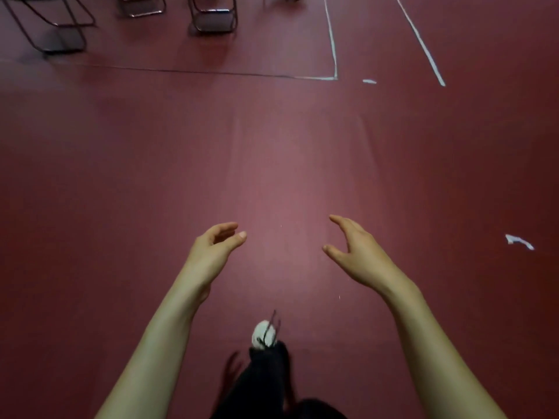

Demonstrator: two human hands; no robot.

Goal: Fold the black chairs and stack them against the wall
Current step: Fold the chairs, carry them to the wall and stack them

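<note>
The chairs (214, 19) stand far ahead and left of both hands, well apart, so the left hand (216, 246) is nearer than the right hand (354, 255). Both hold nothing, fingers (225, 228) loosely curled and apart. At least 3 chairs stand unfolded on the red floor (287, 146); only their dark tube legs show.

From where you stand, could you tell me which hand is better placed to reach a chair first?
Probably the left hand: both are open and empty, but the chairs stand ahead on its side, farther from the right hand.
</note>
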